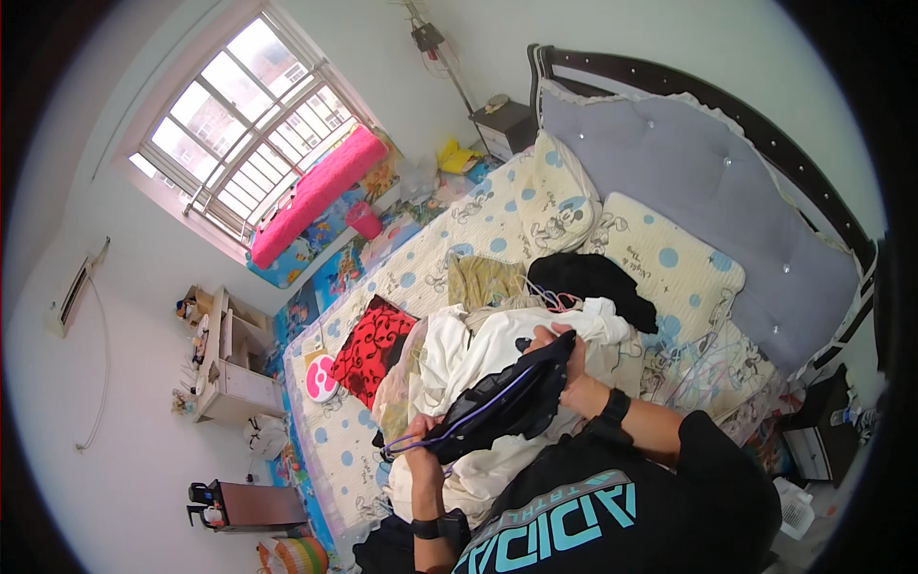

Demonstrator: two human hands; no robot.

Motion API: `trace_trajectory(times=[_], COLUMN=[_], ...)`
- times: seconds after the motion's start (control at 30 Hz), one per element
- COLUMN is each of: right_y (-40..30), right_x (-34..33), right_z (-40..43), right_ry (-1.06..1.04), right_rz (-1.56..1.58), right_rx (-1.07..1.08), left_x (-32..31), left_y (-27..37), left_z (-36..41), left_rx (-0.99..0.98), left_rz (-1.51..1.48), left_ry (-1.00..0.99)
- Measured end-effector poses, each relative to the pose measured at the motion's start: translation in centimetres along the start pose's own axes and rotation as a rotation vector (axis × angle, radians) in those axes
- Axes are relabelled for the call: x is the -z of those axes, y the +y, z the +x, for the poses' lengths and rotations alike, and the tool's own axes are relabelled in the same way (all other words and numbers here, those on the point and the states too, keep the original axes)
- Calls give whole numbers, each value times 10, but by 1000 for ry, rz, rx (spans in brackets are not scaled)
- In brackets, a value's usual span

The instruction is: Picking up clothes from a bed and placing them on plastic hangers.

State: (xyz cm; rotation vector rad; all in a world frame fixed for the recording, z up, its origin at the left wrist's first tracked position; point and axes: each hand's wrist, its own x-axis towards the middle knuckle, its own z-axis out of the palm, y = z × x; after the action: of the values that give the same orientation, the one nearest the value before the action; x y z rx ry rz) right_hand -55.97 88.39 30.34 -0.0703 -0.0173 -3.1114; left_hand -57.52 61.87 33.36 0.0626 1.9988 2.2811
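Note:
A black, thin-looking garment is stretched between my hands above a pile of clothes on the bed. My left hand grips a purple clothes hanger along with the garment's near left end. The hanger lies lengthwise along the dark cloth. At the other end, my right hand holds the gathered fabric; part of its fingers is hidden behind it. Right under and beyond the garment lie white clothes. A cream-white cloth spreads below my left forearm.
The bed's quilted cartoon-print cover bears a red-and-black cushion, a black garment, an olive patterned cloth and several loose hangers. A padded grey headboard rises at right. A small cabinet stands left of the bed.

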Motion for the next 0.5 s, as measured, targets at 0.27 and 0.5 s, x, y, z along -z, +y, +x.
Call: trace_trajectory(times=[0.27, 0.5], right_y=[32, 39], right_x=[19, 8], right_z=[10, 40], right_ry=[45, 17], right_rz=[-531, -524], right_rx=[84, -57], left_x=[15, 3], left_y=[-15, -6], left_z=[18, 14], left_rx=[-360, -426], left_rz=[-326, -296], left_ry=[603, 672])
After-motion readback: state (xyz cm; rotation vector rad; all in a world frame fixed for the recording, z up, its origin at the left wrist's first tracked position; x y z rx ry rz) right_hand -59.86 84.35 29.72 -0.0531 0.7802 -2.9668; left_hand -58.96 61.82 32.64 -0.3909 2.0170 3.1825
